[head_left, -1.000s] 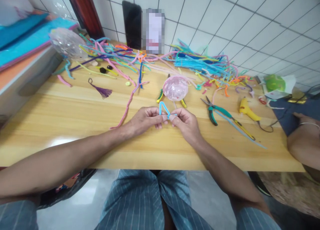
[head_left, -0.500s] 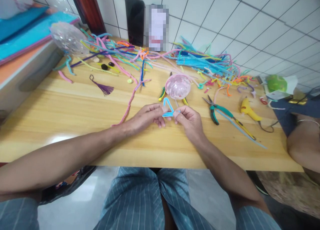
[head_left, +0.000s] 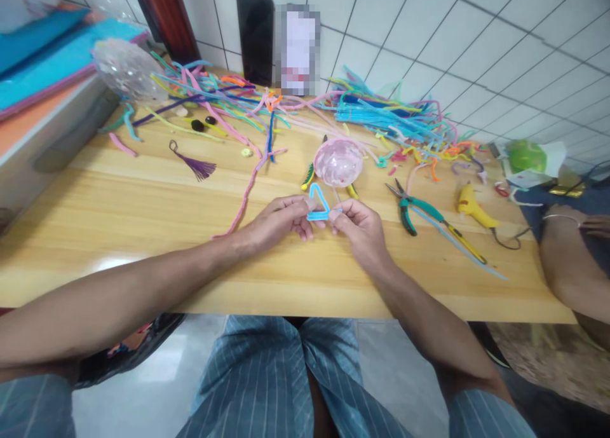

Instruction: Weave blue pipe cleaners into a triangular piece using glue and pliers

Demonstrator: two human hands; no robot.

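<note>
A light blue pipe cleaner [head_left: 318, 203] bent into a small triangle is held just above the wooden table [head_left: 143, 196]. My left hand [head_left: 279, 219] pinches its left corner and my right hand [head_left: 357, 225] pinches its right corner; both hands are closed on it. Just beyond the triangle lies a pink translucent ball [head_left: 338, 163] on top of yellow-handled pliers [head_left: 307, 176].
Heaps of coloured pipe cleaners [head_left: 381, 117] cover the back of the table. Green-handled pliers [head_left: 410, 208], a yellow glue gun [head_left: 471, 206], a purple tassel [head_left: 194, 165], a clear ball [head_left: 124, 69] and a dark phone [head_left: 255, 34] lie about. Another person's arm [head_left: 569, 260] rests at right.
The blue pipe cleaner went from an upright open V to a closed triangle, its lower end folded across between my fingers. My hands stayed in place; the other person's arm shifted slightly.
</note>
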